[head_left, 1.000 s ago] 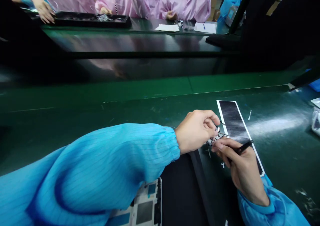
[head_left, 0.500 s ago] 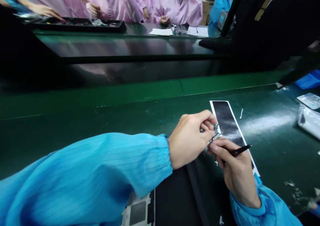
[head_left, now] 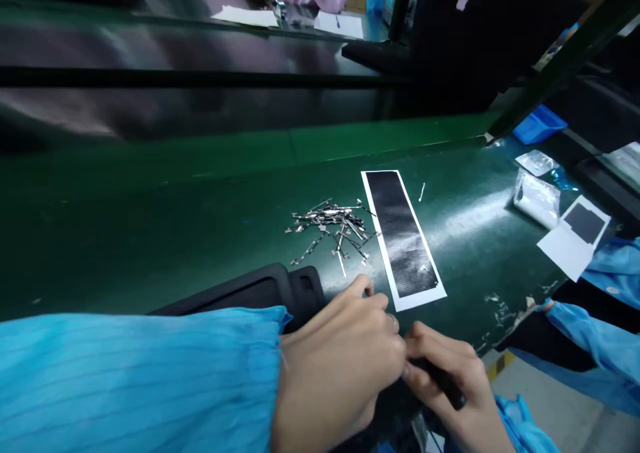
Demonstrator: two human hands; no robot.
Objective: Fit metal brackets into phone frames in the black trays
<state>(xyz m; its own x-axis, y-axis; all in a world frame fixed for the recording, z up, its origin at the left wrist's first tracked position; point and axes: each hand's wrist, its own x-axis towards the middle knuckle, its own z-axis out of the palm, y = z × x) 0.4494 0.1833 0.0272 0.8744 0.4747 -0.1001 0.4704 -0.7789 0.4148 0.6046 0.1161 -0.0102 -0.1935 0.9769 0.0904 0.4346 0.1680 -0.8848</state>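
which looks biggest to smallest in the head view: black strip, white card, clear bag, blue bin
1. black strip
2. white card
3. clear bag, close to the card in size
4. blue bin, though it sits farthest back, so its true size is unsure

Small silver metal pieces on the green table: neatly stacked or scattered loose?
Scattered: the small silver metal pieces lie loose at crossing angles on the green table, beside the black strip on white backing.
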